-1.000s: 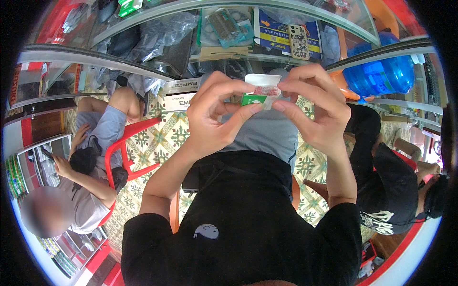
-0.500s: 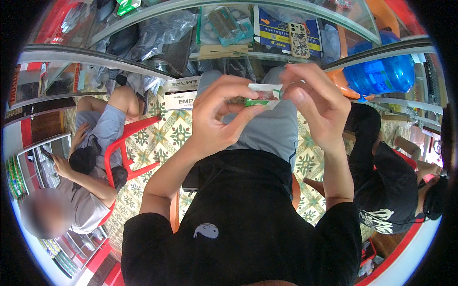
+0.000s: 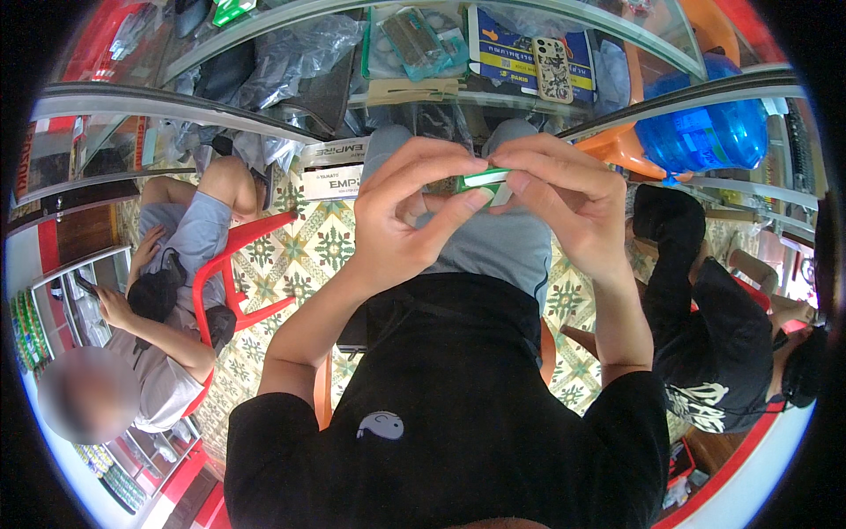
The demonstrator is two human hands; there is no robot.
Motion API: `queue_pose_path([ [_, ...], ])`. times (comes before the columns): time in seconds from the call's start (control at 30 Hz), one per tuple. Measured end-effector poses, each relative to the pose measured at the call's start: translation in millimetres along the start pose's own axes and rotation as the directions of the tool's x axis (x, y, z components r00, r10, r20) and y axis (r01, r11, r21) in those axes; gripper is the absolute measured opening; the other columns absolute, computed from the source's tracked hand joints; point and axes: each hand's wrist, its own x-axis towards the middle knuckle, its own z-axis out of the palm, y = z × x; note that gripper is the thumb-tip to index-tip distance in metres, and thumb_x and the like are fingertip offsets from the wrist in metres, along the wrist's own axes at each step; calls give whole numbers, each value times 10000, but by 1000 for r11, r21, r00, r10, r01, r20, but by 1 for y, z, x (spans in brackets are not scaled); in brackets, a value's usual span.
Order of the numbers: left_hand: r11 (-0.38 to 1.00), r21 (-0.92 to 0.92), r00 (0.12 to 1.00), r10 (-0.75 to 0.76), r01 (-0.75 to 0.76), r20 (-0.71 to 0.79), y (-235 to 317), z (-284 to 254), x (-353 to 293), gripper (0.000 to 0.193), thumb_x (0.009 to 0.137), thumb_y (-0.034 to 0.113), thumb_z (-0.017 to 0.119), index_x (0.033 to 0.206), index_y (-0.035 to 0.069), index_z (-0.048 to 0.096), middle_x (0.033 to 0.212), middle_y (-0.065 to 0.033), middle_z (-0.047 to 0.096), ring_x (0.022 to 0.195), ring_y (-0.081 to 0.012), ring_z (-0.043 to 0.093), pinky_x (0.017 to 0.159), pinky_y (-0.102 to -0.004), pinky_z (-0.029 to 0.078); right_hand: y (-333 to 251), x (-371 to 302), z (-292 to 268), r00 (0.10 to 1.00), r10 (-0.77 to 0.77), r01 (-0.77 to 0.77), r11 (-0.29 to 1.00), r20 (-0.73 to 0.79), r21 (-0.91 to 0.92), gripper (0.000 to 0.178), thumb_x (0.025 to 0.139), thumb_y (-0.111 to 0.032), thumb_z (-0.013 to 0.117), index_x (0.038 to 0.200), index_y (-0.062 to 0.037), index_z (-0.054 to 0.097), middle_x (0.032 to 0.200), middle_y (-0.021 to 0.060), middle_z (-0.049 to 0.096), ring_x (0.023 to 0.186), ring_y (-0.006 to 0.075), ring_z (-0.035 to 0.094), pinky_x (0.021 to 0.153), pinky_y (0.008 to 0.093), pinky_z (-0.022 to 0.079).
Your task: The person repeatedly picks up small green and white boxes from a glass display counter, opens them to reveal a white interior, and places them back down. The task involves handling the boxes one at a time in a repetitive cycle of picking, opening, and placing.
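Note:
Above my lap I hold a small green-and-white cardboard box (image 3: 486, 180) between both hands. My left hand (image 3: 398, 212) is closed on the box's left end, thumb below and fingers curled over the top. The fingers and thumb of my right hand (image 3: 577, 201) pinch its right end, where a white flap shows at the edge. My fingers cover much of the box, and its inside is hidden from here.
Ahead stands a glass case (image 3: 441, 104) with a patterned phone (image 3: 552, 69) and plastic bags. White cartons (image 3: 333, 183) lie beyond my left arm. A blue water bottle (image 3: 705, 139) stands at the right. One person sits on a red chair (image 3: 211, 278) at left; another person (image 3: 718, 335) is at right.
My right hand has moved left and closed on the box's right end. The end that stood open, showing the inside, is now covered by flap and fingers.

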Motion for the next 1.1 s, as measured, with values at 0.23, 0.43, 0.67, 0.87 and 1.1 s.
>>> queue_pose_path([
  [0.23,981,158,993,113,-110,-12,-7,-6,1,187,953,-40,778,1138,-23,764,1181,-158,721,1093,-231,714,922,-340,605,2,-4,1,994,-106,103,964,2,-245,195,949,48,750,1135,23,801,1136,156,766,967,210,753,813,310,606],
  [0.43,993,117,999,22,-27,44,3,-3,-3,246,911,-19,827,1148,-2,764,1230,-154,720,1129,-233,722,880,-328,628,-3,-6,-2,984,-176,175,912,33,-370,168,913,29,807,1081,15,814,1109,162,780,949,234,760,835,338,605],
  [0.67,965,227,967,74,-132,244,14,-6,11,525,786,-21,919,1278,28,743,1288,-128,694,1183,-252,718,898,-373,702,6,-15,-6,998,-28,24,997,-54,-76,127,980,62,736,1084,39,807,1132,163,768,931,173,737,776,288,622],
  [0.87,930,311,957,112,-196,267,18,-16,28,516,747,13,951,1228,21,766,1238,-133,731,1075,-234,761,882,-345,691,0,-12,-3,998,4,-10,996,-63,-89,205,1019,21,701,1212,39,766,1258,156,727,1012,174,716,799,302,644],
  [1.1,918,384,992,123,-98,-41,19,-53,127,474,835,29,921,1272,10,739,1229,-106,745,1061,-177,744,899,-351,654,8,-26,-20,977,-3,-21,994,-212,-107,264,1045,-21,679,1297,44,722,1332,140,685,1145,174,669,909,290,585],
])
